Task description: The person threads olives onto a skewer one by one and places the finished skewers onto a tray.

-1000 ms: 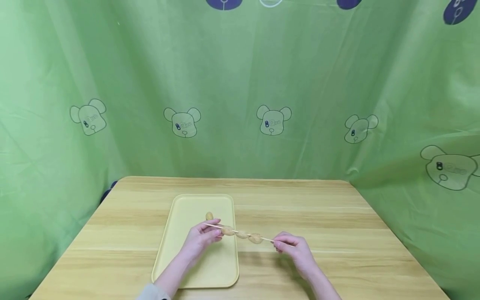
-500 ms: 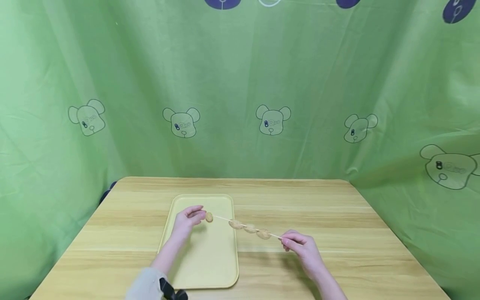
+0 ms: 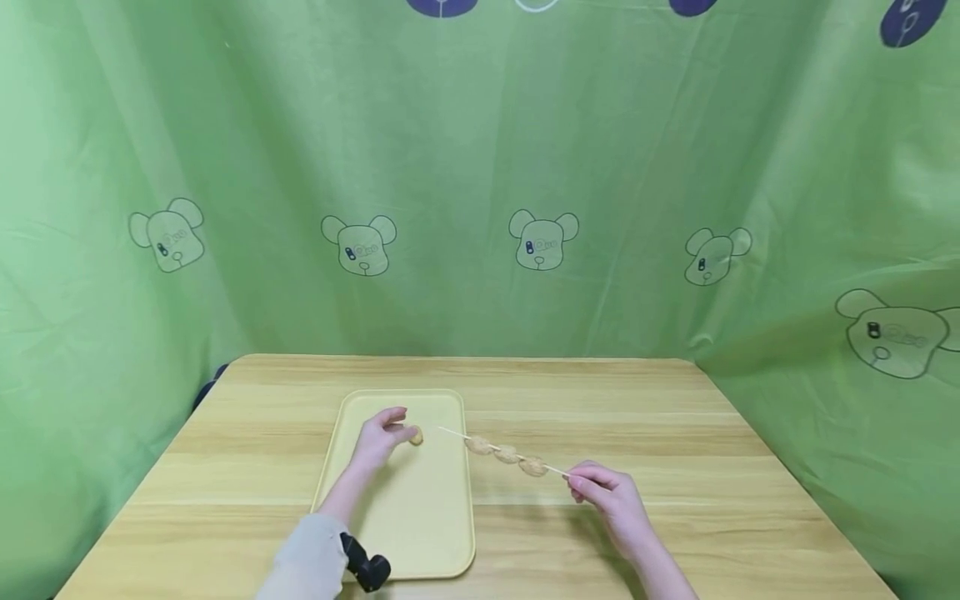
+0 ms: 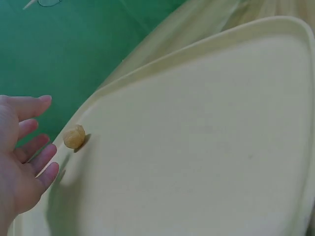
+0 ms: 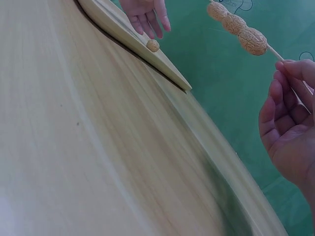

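My right hand [image 3: 609, 498] pinches the lower end of a thin wooden skewer [image 3: 557, 470], held slanting above the table. Three wrinkled tan balls [image 5: 233, 24] are threaded along it, and its bare tip points left over the tray's right side. One loose tan ball [image 4: 74, 136] lies on the cream tray [image 3: 420, 517], toward the far end. Beside it is my left hand [image 3: 379, 438], fingers extended and parted, holding nothing. In the left wrist view the fingertips are close to the ball; in the head view the thumb overlaps it.
The tray rests on the left half of a wood-grain table [image 3: 645, 417]. A green curtain [image 3: 450, 317] with bear-head prints hangs behind and on both sides. A black strap-like device [image 3: 364, 565] is on the left sleeve.
My left hand has let go of the skewer's tip end and moved left and away to the loose ball. The right hand has drawn the skewer slightly to the right.
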Action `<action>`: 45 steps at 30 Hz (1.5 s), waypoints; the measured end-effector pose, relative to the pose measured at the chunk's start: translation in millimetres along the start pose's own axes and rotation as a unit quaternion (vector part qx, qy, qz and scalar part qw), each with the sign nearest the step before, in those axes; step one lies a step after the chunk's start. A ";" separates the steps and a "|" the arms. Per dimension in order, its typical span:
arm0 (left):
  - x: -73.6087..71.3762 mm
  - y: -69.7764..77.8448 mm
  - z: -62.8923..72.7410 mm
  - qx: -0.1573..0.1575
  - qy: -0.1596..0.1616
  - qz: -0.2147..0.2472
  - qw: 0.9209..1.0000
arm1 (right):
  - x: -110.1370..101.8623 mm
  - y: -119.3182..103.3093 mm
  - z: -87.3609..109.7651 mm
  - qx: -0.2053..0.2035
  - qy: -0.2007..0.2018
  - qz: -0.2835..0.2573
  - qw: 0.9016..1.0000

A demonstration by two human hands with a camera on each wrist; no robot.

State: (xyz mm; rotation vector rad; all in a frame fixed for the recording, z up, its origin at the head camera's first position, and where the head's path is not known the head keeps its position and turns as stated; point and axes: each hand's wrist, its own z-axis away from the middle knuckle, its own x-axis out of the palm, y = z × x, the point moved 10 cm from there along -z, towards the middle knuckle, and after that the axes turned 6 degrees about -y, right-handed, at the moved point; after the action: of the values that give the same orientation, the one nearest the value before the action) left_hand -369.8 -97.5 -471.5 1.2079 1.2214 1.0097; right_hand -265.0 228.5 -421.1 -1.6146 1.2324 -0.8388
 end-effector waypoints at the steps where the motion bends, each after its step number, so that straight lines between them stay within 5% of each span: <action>1: 1.4 2.1 1.4 -0.003 -0.003 -0.005 1.000 | -0.1 0.5 -0.1 0.002 0.000 0.000 1.000; 8: 1.7 -11.7 -7.6 -0.008 0.006 -0.053 0.999 | 0.3 -0.7 -0.2 -0.006 -0.007 -0.009 1.000; 14: 7.7 -8.6 -7.7 0.016 0.004 -0.132 0.991 | 0.3 -0.3 0.4 -0.003 -0.007 -0.008 1.000; 30: 11.9 -7.7 -4.6 0.023 0.004 -0.185 0.983 | 0.1 2.7 3.4 0.005 -0.002 -0.018 1.000; 45: 16.5 5.5 -0.1 0.023 -0.005 -0.119 0.993 | -1.5 3.5 4.7 0.011 0.007 -0.014 1.000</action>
State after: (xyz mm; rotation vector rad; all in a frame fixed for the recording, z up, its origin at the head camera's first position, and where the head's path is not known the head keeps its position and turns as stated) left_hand -367.8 -80.6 -468.2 1.0714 1.3520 0.8013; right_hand -262.4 230.8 -426.0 -1.6142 1.2079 -0.8794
